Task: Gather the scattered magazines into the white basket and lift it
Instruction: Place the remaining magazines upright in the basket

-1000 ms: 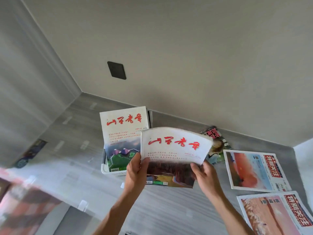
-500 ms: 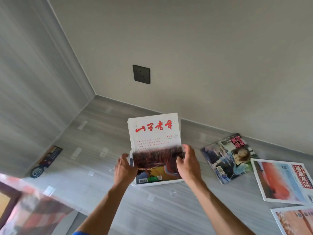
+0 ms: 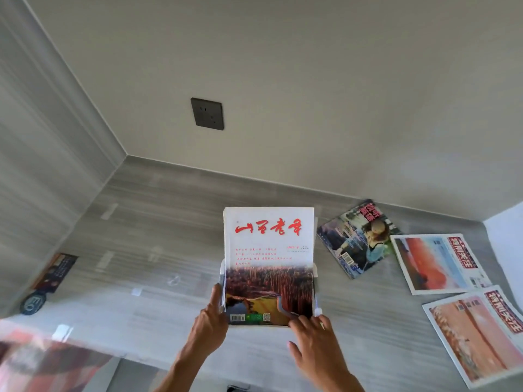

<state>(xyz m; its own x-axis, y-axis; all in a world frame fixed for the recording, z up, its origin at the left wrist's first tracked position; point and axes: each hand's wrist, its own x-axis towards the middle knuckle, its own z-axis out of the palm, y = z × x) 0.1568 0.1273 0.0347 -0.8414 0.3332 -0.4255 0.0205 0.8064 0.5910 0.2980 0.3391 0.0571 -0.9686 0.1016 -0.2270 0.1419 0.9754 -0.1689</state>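
A magazine with a red title point(image 3: 268, 250) stands upright in the white basket point(image 3: 315, 271), hiding most of the basket, and another copy sits behind it. My left hand point(image 3: 210, 321) is at the magazine's lower left corner. Its thumb lies up along the left edge and its other fingers are hidden. My right hand point(image 3: 314, 343) touches the lower right corner with straight fingers. To the right, a dark-cover magazine point(image 3: 358, 239) lies flat on the grey desk point(image 3: 147, 222). Two red-and-white papers point(image 3: 438, 263) point(image 3: 478, 332) lie further right.
A wall with a dark power socket point(image 3: 207, 113) rises behind the desk, and a grey side wall closes the left. A dark card and a round badge point(image 3: 32, 304) lie at the desk's far left. A patterned cloth point(image 3: 42, 363) shows at the lower left.
The magazine I held in the air with both hands now stands in the basket in front of the other copy. Both hands have slid down to its lower corners.
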